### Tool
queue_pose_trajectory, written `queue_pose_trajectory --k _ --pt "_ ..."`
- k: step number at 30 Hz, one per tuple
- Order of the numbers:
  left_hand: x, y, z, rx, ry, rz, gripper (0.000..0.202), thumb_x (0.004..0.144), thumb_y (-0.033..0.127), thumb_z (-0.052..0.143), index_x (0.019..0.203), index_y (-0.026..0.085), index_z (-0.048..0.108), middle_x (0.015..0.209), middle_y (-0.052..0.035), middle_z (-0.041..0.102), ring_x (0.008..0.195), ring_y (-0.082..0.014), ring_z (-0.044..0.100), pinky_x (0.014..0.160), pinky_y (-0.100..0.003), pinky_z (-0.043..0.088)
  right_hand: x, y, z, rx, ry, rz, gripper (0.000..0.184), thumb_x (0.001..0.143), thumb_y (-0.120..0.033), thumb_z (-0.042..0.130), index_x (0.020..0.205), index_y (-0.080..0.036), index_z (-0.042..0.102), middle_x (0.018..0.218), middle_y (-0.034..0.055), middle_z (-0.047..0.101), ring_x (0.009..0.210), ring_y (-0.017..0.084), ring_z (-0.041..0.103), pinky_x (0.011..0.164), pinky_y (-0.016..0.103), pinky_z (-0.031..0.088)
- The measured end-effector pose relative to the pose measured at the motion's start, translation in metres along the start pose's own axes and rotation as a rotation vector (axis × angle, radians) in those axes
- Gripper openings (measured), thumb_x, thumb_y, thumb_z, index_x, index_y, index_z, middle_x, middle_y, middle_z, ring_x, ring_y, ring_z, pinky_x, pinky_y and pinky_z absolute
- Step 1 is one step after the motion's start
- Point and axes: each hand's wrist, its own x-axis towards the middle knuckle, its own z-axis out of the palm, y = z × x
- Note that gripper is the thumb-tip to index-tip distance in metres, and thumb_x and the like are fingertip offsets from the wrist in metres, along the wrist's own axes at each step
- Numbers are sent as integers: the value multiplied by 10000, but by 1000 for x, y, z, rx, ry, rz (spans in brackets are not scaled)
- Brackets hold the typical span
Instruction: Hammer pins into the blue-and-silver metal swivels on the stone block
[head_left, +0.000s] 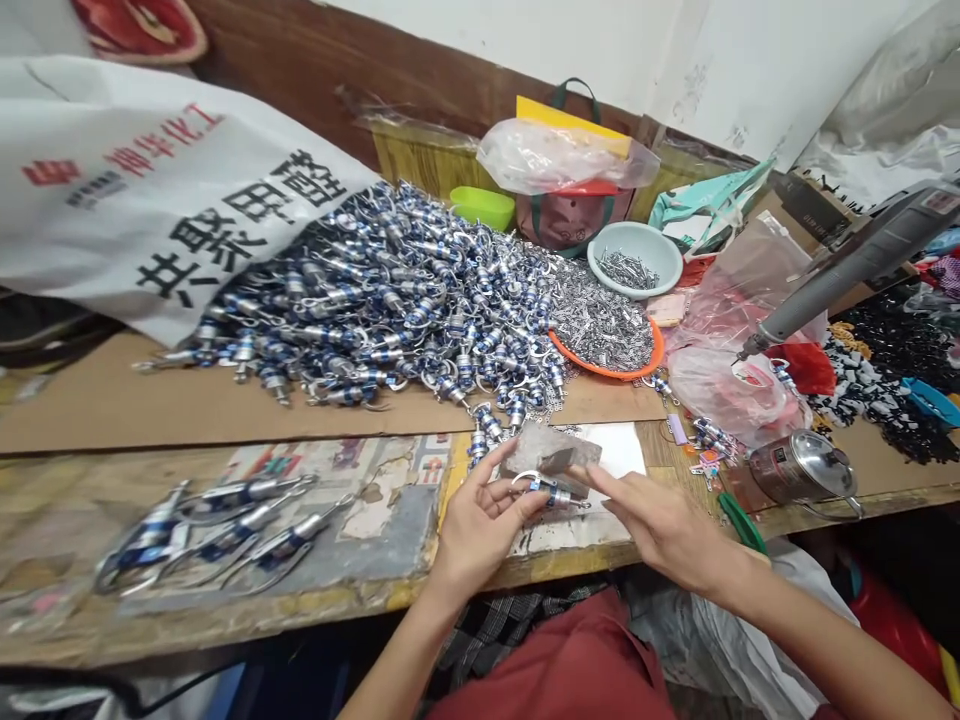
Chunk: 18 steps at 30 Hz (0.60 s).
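Note:
My left hand [484,520] holds a blue-and-silver metal hook piece [553,492] between thumb and fingers; its curved silver arm faces up and its small end ring points right. Just behind it a grey metal block [547,452] stands on a white sheet [626,455]. My right hand [660,525] is beside the block and the ring end, index finger stretched left and the other fingers partly bent. I see nothing held in it. Several similar hook pieces [244,530] lie at the left front of the bench, blurred.
A large heap of blue-and-silver hook pieces [375,300] covers cardboard behind my hands. An orange tray [646,368] holds small metal parts, and a pale bowl [671,262] stands behind it. A grey electric screwdriver [832,280] slants in from the right above a lidded metal pot [784,475].

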Motion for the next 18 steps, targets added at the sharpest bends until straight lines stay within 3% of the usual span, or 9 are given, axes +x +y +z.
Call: queue_pose_trajectory --k 3,6,8,10,12,14,16,18 --pt "0 0 2 4 4 -4 864 546 270 779 1299 119 382 655 14 685 669 -163 678 672 -264 564 -4 1 3 43 17 11 536 892 -129 384 1399 -255 265 911 60 657 789 156 630 724 270 529" --pt "0 -1 2 18 17 4 844 547 273 779 1288 129 402 669 10 690 675 -161 675 679 -274 563 -10 11 6 121 19 71 495 909 -182 388 1383 -291 295 1109 57 633 951 169 618 833 305 506" --pt "-3 -2 0 64 27 20 675 556 293 772 1168 135 538 702 -14 702 695 -173 677 695 -289 560 -15 26 8 151 74 186 457 912 -255 406 1364 -277 343 1246 57 560 1087 189 563 913 337 466" --pt "-7 -3 -3 113 25 27 411 574 315 757 929 128 667 703 -47 712 690 -193 680 706 -306 556 -21 47 9 135 107 334 457 902 -337 423 1347 -240 382 1290 70 521 1139 215 530 935 360 450" --pt "-13 -3 -8 147 14 35 248 590 329 742 740 136 700 681 -65 709 658 -203 678 695 -317 553 -26 70 11 72 52 460 477 893 -392 423 1339 -224 399 1248 82 557 1101 240 558 900 386 470" --pt "-18 -3 -13 173 16 84 199 590 330 738 677 153 709 745 -72 702 692 -208 673 689 -313 547 -23 86 11 -49 -39 522 461 885 -407 429 1313 -236 440 1159 86 619 1018 265 603 848 419 490" --pt "-23 -2 -17 219 29 173 158 594 319 730 623 166 707 855 -81 679 795 -216 656 715 -297 532 -12 89 8 -181 -50 497 404 876 -380 453 1244 -229 524 1058 98 658 947 281 624 808 437 497" --pt "-26 0 -18 266 38 252 136 612 300 714 577 170 693 903 -89 662 875 -223 634 758 -291 513 6 75 5 -218 86 357 332 878 -325 456 1156 -204 592 1001 109 657 925 264 619 793 410 501"
